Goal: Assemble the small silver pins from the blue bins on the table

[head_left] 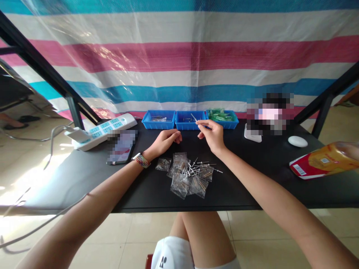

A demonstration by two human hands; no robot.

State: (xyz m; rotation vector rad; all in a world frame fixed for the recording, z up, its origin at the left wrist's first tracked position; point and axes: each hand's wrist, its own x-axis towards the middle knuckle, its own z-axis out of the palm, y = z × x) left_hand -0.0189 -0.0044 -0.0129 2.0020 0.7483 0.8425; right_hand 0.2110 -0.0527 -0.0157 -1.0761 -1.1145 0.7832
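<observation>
My right hand [213, 135] pinches a silver blind rivet [193, 117] between thumb and fingertips, above the near edge of the middle blue bin [190, 126]. A few more rivets lie inside that bin. To the left, my left hand [166, 140] rests on the black table in front of the bins. Its fingers are curled with the thumb against them, and whatever is inside is hidden. Nearer me, a loose heap of blind rivets [193, 170] lies among small clear bags [180, 185] that hold brass-coloured pins.
The left blue bin [158, 125] holds clear bags; the right one [222, 125] holds green packets. A power strip [105, 130] and a phone [122, 147] sit left. On the right are a white case [252, 133], a white oval object [297, 141] and a red-yellow bottle [322, 160].
</observation>
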